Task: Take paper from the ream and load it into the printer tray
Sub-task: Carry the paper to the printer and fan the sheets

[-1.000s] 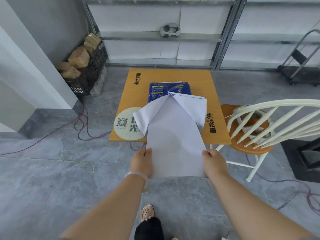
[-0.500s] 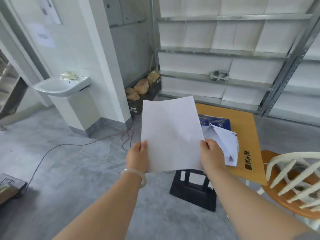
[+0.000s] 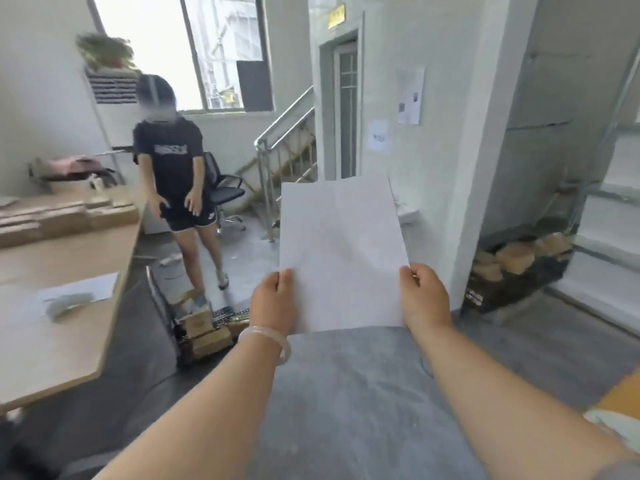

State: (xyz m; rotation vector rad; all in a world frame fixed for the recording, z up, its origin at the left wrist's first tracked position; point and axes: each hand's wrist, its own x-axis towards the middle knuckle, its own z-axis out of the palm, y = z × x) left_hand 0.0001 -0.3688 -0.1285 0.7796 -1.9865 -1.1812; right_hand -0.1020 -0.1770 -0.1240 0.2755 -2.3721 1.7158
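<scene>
I hold a white stack of paper (image 3: 341,251) upright in front of me at chest height. My left hand (image 3: 275,301) grips its lower left corner, and a pale bangle sits on that wrist. My right hand (image 3: 424,296) grips the lower right corner. The ream and the printer tray are out of view. A sliver of the orange table (image 3: 620,400) shows at the right edge.
A person in a black shirt (image 3: 171,161) stands ahead on the left, beside a wooden desk (image 3: 52,327) with cardboard boxes. More boxes (image 3: 204,327) lie on the floor. A staircase railing (image 3: 284,147), an office chair (image 3: 223,192) and a white pillar (image 3: 481,168) stand ahead.
My view has swung left, away from the orange table and ream, towards the desk, the staircase and another person. Both hands have kept hold of the paper, lifted clear of the ream.
</scene>
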